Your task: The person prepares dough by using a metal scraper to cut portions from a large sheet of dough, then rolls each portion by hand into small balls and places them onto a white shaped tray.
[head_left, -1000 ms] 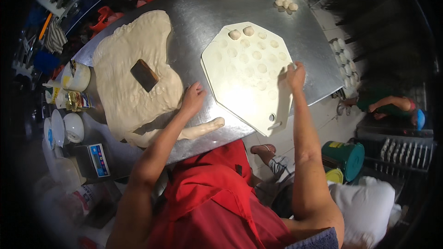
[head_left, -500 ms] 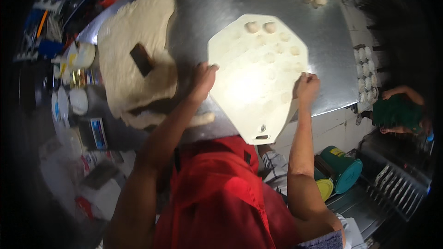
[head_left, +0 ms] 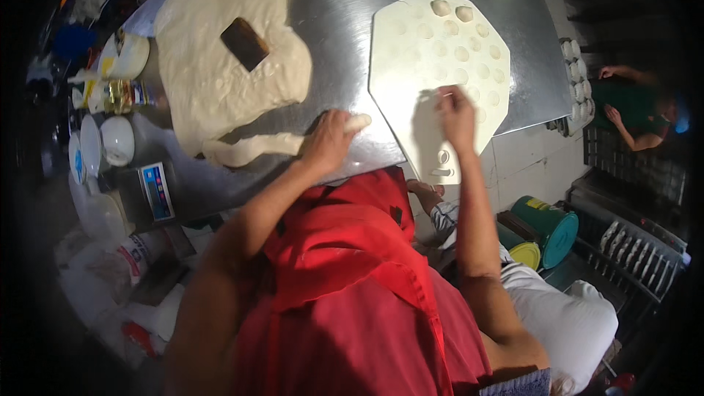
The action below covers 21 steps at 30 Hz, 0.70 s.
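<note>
While L hand (head_left: 328,141) grips dough strip (head_left: 253,149) nr end, R hand (head_left: 457,119) is above wht board (head_left: 400,77), grip unclear.

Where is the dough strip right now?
In the head view, the dough strip lies left of centre on the metal table, just below the dough slab, partly under the left hand.

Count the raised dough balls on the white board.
2: the left dough ball and the right dough ball, side by side near the far edge of the white board. The right hand blocks part of it, possibly hiding another.
</note>
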{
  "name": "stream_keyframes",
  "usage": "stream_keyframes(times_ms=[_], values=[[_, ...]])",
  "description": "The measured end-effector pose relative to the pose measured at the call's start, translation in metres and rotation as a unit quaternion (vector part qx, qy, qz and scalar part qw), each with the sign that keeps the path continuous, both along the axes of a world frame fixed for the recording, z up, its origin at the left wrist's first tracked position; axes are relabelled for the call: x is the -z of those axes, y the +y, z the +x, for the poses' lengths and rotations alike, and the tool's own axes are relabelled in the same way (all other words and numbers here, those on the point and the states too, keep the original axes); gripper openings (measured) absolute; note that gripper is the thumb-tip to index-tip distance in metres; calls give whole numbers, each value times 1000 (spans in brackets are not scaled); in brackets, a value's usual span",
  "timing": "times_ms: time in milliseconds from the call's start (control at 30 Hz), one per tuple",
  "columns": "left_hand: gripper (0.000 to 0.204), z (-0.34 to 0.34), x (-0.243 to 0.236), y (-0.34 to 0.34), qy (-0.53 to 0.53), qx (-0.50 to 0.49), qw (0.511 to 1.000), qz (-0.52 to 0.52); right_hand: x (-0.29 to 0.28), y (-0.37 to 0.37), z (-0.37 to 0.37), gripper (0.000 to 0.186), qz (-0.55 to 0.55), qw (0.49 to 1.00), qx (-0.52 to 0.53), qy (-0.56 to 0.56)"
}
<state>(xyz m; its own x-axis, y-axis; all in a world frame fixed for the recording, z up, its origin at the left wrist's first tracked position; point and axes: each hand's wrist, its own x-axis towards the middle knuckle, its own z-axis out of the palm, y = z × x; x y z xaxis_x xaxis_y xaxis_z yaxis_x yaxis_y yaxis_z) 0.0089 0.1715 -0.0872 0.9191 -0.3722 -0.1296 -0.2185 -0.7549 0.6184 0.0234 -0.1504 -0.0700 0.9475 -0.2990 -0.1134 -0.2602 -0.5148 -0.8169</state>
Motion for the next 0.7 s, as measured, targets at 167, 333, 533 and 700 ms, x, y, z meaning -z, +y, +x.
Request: stream_keyframes(times_ms=[167,333,533,700], values=[[35,33,-57,76,321,-215,808,-444,14,189,-54,61,181,934,-277,134],[45,36,-129,178,309,-171,725,-592,26,342,-30,83,126,948,-287,50],[49,45,-167,208,224,-152,768,-580,37,357,-7,44,165,969,-178,44],[39,34,-188,184,163,-132,786,-582,-99,279,-5,38,244,921,-269,141]])
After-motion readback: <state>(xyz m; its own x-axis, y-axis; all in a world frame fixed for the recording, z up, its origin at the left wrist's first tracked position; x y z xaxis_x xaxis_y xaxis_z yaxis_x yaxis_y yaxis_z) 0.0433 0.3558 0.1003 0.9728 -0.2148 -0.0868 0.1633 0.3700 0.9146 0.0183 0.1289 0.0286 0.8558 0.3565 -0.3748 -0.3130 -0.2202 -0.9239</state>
